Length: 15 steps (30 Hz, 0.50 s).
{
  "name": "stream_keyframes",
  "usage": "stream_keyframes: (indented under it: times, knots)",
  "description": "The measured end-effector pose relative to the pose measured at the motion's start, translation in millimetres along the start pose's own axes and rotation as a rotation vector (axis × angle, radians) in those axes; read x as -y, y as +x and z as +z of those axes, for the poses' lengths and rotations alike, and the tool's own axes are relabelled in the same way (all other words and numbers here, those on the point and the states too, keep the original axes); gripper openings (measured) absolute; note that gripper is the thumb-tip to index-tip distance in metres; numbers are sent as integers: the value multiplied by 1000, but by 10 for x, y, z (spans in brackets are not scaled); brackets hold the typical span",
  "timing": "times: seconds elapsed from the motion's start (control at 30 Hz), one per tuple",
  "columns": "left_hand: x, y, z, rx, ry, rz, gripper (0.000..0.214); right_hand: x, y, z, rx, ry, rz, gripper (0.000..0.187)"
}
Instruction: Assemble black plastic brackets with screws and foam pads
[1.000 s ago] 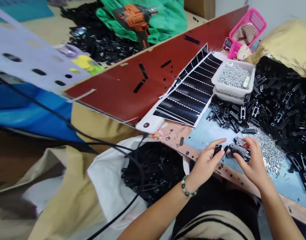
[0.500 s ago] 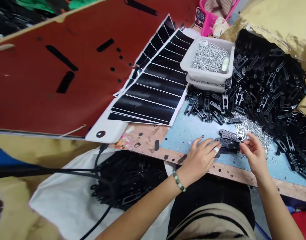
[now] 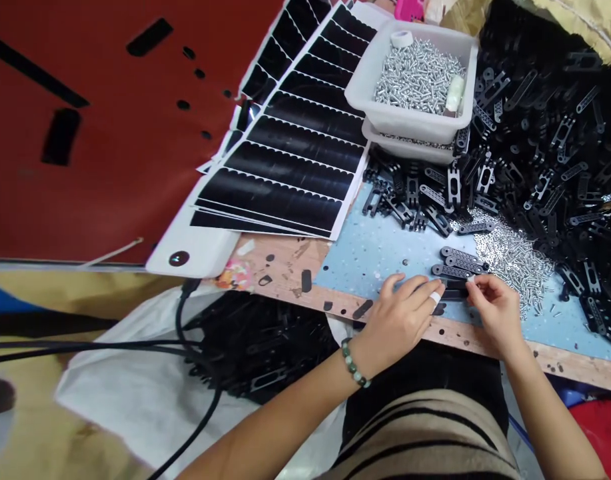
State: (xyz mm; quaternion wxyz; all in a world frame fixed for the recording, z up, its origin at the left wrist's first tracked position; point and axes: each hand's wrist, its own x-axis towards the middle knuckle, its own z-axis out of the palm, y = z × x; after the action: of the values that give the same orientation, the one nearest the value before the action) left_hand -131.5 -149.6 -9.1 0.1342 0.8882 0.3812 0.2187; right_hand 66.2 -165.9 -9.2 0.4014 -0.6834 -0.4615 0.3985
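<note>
Well, the right hand (image 3: 495,312) pinches a black bar (image 3: 455,291) by its end, while the left hand (image 3: 398,321) lies curled against it; whether that one grips, I cannot tell. The bars look light and stiff, easiest taken by the edges – about four lie on the blue mat (image 3: 365,250), beside one spill of screws (image 3: 515,260).

Black links (image 3: 460,258) on a pale blue mat (image 3: 365,253), beside scalloped black-and-white sheets (image 3: 280,180).

A tray (image 3: 410,123) of screws (image 3: 419,77) sits on a second tray (image 3: 408,152), left of heaped brackets (image 3: 545,140).
</note>
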Motion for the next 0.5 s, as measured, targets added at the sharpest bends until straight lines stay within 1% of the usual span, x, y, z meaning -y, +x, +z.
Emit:
stream_keyframes:
  times: [0.2, 0.37, 0.5]
  knots:
    - [-6, 1, -4, -5, -16, -12, 27, -24, -8, -5, 3, 17, 2, 19]
    - [-4, 8, -11, 8, -26, -17, 27, 3, -8, 3, 9, 107, 28, 21]
    - [0, 7, -19, 14, -38, -21, 27, -14, -7, 6, 18, 40, 17, 21]
